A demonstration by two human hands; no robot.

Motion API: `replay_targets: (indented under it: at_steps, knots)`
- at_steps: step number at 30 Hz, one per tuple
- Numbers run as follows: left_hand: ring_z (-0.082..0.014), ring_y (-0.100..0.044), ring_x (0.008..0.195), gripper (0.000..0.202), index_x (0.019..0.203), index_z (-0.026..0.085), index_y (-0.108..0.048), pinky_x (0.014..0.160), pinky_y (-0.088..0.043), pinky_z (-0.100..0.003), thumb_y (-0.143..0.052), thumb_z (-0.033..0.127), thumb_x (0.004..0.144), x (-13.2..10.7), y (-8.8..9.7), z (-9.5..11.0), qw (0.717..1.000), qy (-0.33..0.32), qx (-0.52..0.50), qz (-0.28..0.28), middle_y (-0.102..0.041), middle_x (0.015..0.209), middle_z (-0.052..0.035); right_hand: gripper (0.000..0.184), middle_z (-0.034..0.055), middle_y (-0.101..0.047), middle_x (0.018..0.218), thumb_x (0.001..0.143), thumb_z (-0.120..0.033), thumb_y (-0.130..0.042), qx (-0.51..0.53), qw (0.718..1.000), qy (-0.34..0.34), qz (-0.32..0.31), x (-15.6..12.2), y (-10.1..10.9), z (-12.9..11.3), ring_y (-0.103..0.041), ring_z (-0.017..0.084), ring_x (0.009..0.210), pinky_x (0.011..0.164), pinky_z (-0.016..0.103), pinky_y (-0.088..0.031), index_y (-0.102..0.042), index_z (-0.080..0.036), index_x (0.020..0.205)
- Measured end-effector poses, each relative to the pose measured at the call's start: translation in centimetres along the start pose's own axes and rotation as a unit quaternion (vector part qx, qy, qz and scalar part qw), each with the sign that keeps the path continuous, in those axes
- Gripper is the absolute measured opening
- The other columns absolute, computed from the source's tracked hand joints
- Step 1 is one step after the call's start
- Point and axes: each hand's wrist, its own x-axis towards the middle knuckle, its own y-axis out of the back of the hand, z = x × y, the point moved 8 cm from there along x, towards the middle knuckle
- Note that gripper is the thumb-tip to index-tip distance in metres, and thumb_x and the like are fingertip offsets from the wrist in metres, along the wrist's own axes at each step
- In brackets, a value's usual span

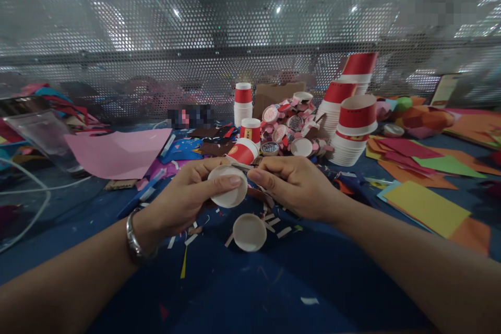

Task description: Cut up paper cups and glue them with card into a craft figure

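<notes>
Taking the middle of the view as hub, seeing at nine o'clock a clear container (43, 133) with a dark lid, and below it a white cable (49, 199) curving over the blue table (336, 292). Finding, farther in, a pink sheet (121, 154) with a bowed lower edge, then a blue packet (180, 150) beyond the left fingers.

Wearing a silver bracelet (133, 237) at eight o'clock. Reaching in from there with the left hand (186, 195); holding the white round (230, 199) just off the hub at seven o'clock. Pressing the thumb on its face, bracing the fingers behind; cannot tell the spread of those hidden.

Seeing a tipped cup (243, 151) at the hub, and a small stack of cups (243, 98) at twelve. Noting at six o'clock a second round (249, 232), lying alone on the table, with paper strips (285, 232) beside it at five.

Coming in from four o'clock with the right hand (301, 188); pinching between thumb and forefinger a thin pale piece (240, 166) at the round's upper edge. Cannot tell its kind.

Seeing heaped rounds (301, 146) at two o'clock, tall cup stacks (352, 146) between two and three, coloured papers (446, 164) at three, and a yellow sheet (426, 206) just past three.
</notes>
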Motion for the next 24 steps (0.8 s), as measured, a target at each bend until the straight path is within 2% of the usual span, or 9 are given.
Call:
replay_targets:
  at_steps: [5,9,12,15,18,24]
  knots:
    - [-0.0075,-0.051,0.057,0.020,0.079,0.014,-0.073,0.052,-0.039,-0.017,-0.083,0.032,0.080,0.1,0.2,-0.6,0.999,0.035,-0.037,0.017,-0.063,0.067,0.0002,0.053,-0.0047,-0.044,0.060,0.094,-0.063,-0.061,0.038,0.999,-0.028,0.011,0.2,0.0,0.4,-0.041,0.010,0.055,0.051,0.026,-0.029,-0.050,-0.020,0.067]
    - [-0.0077,-0.053,0.058,0.020,0.081,0.013,-0.073,0.053,-0.039,-0.017,-0.082,0.032,0.081,0.1,0.1,-0.8,0.998,0.053,-0.016,0.022,-0.065,0.069,-0.0004,0.052,-0.0071,-0.037,0.059,0.090,-0.065,-0.066,0.129,0.990,-0.055,0.032,0.3,0.2,1.1,-0.031,0.008,0.052,0.048,0.024,-0.024,-0.049,-0.020,0.069]
    - [-0.0071,-0.052,0.059,0.018,0.080,0.013,-0.073,0.052,-0.038,-0.017,-0.082,0.028,0.079,0.1,-0.6,-1.0,0.997,0.070,-0.012,0.001,-0.064,0.070,0.0003,0.044,-0.0060,-0.044,0.064,0.087,-0.059,-0.073,0.184,0.980,-0.070,0.005,0.4,-0.5,1.6,-0.038,0.009,0.055,0.050,0.024,-0.029,-0.055,-0.020,0.076]
    - [-0.0064,-0.049,0.055,0.019,0.076,0.013,-0.070,0.049,-0.036,-0.017,-0.081,0.028,0.080,-0.1,-1.2,-1.3,0.996,0.088,-0.006,-0.026,-0.060,0.066,0.0024,0.037,-0.0037,-0.052,0.069,0.085,-0.050,-0.079,0.175,0.982,-0.068,-0.020,0.4,-1.1,1.6,-0.046,0.011,0.061,0.054,0.025,-0.034,-0.061,-0.019,0.081]
    - [-0.0068,-0.048,0.054,0.021,0.077,0.014,-0.070,0.047,-0.035,-0.018,-0.080,0.031,0.081,-0.4,-1.4,-1.8,0.993,0.108,0.006,-0.039,-0.060,0.066,0.0024,0.032,-0.0028,-0.056,0.072,0.085,-0.046,-0.079,0.167,0.983,-0.061,-0.038,0.3,-1.4,1.5,-0.049,0.011,0.064,0.057,0.025,-0.037,-0.064,-0.018,0.083]
    - [-0.0063,-0.044,0.053,0.026,0.067,0.015,-0.067,0.048,-0.034,-0.018,-0.082,0.032,0.079,-0.3,-0.9,-1.7,0.995,0.099,0.020,-0.006,-0.057,0.062,0.0038,0.024,-0.0024,-0.056,0.070,0.086,-0.038,-0.075,0.161,0.985,-0.053,-0.035,0.5,-1.1,1.7,-0.049,0.011,0.062,0.057,0.026,-0.037,-0.064,-0.017,0.085]
